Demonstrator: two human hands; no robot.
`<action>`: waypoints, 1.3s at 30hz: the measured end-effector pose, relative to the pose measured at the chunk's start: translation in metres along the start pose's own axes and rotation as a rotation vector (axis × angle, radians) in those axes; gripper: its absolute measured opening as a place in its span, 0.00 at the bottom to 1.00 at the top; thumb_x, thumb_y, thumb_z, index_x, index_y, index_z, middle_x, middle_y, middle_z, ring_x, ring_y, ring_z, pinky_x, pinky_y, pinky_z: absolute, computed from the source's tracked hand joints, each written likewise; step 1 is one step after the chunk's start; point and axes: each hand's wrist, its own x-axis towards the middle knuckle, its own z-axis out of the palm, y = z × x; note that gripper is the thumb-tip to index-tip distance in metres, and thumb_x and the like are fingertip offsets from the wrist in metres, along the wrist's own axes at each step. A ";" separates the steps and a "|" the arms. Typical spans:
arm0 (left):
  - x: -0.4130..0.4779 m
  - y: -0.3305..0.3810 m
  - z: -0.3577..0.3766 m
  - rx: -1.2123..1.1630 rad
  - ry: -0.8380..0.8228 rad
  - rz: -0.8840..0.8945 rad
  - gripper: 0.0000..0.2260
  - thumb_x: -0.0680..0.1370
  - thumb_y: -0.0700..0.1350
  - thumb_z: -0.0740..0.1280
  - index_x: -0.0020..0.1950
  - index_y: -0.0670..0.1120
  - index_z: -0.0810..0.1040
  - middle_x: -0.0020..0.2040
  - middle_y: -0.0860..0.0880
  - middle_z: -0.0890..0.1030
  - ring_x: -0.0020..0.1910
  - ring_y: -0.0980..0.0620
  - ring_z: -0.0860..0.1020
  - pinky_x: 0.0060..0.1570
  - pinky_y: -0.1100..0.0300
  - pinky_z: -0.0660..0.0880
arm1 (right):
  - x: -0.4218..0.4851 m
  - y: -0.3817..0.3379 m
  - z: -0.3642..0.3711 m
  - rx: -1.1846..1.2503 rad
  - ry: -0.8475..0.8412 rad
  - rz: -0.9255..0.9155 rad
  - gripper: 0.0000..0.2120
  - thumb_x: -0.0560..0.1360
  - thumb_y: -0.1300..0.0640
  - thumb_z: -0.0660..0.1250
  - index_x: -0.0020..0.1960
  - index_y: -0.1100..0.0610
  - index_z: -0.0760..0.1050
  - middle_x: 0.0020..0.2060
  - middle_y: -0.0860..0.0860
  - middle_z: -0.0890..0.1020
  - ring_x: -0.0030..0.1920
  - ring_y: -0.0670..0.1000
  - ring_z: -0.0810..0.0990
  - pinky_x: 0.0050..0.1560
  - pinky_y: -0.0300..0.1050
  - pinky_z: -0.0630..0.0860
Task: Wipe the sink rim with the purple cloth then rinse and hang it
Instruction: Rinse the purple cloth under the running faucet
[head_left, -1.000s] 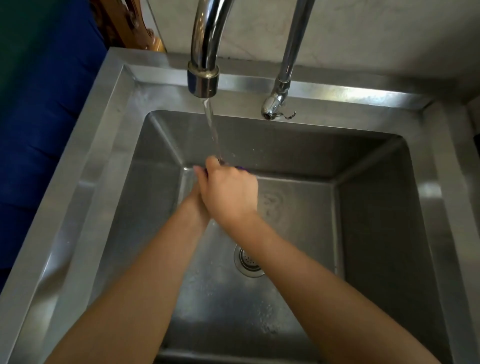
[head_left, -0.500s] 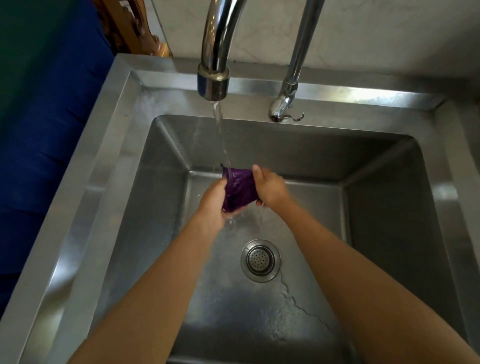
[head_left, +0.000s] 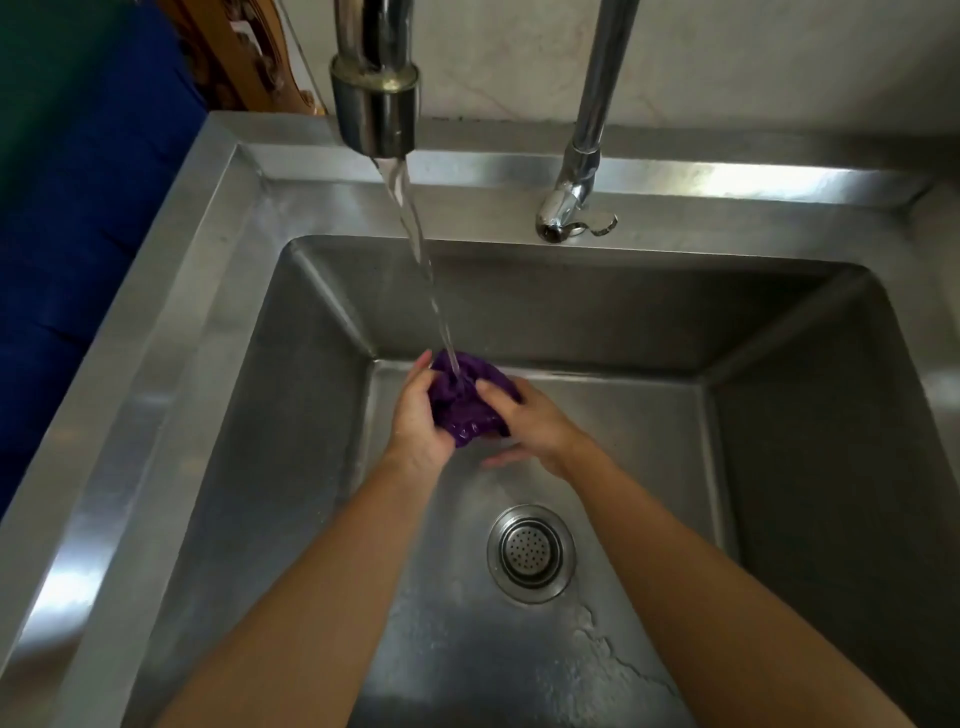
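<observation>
A: Left edge first. What was there?

B: Blue and green fabric (head_left: 62, 218) off the sink's left side, a bit of carved wood (head_left: 234, 57) behind it. Then the steel sink rim (head_left: 130, 415), shiny, running down the left.

A: Moving in?

B: Main faucet (head_left: 375, 98) at top, water stream (head_left: 415, 249) running slanted down into the basin. It landed right on the purple cloth (head_left: 465, 402).

A: Cloth where exactly?

B: Bunched up, held over the sink floor near the back wall, between both hands, under the stream.

A: Left hand?

B: Left hand (head_left: 415, 421) curled around the cloth's left side, fingers clenched on it, one fingertip poking up by the stream.

A: Right hand?

B: Right hand (head_left: 535, 426) gripped the cloth's right side, thumb pressed on top, other fingers wrapped under. Both forearms came in from the bottom edge.

A: Below that?

B: Drain strainer (head_left: 531, 553) on the sink floor, between the forearms, nearer the right one. Wet trails on the floor beside it.

A: Farther right?

B: Second thinner tap (head_left: 576, 208) at the back rim, no water visible from it. Pale wall (head_left: 753, 67) behind.
</observation>
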 end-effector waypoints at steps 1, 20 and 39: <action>0.000 0.000 0.000 0.005 -0.041 -0.035 0.10 0.78 0.45 0.58 0.48 0.50 0.80 0.38 0.45 0.81 0.36 0.46 0.80 0.40 0.54 0.79 | 0.001 0.003 0.003 -0.061 0.035 -0.051 0.20 0.76 0.50 0.65 0.64 0.57 0.69 0.48 0.54 0.80 0.42 0.51 0.81 0.35 0.46 0.81; 0.025 -0.033 -0.012 0.467 0.059 0.151 0.12 0.79 0.55 0.60 0.45 0.49 0.77 0.45 0.46 0.82 0.43 0.49 0.80 0.45 0.54 0.77 | 0.030 -0.001 0.003 -0.674 0.399 -0.203 0.20 0.81 0.46 0.48 0.59 0.59 0.68 0.54 0.63 0.79 0.55 0.63 0.77 0.50 0.53 0.72; 0.020 -0.034 -0.022 0.426 0.022 0.000 0.16 0.80 0.51 0.57 0.39 0.43 0.75 0.33 0.45 0.78 0.33 0.52 0.77 0.34 0.62 0.73 | -0.006 0.023 0.068 -0.471 0.584 -0.275 0.17 0.80 0.45 0.52 0.54 0.57 0.69 0.49 0.59 0.78 0.48 0.62 0.79 0.47 0.54 0.76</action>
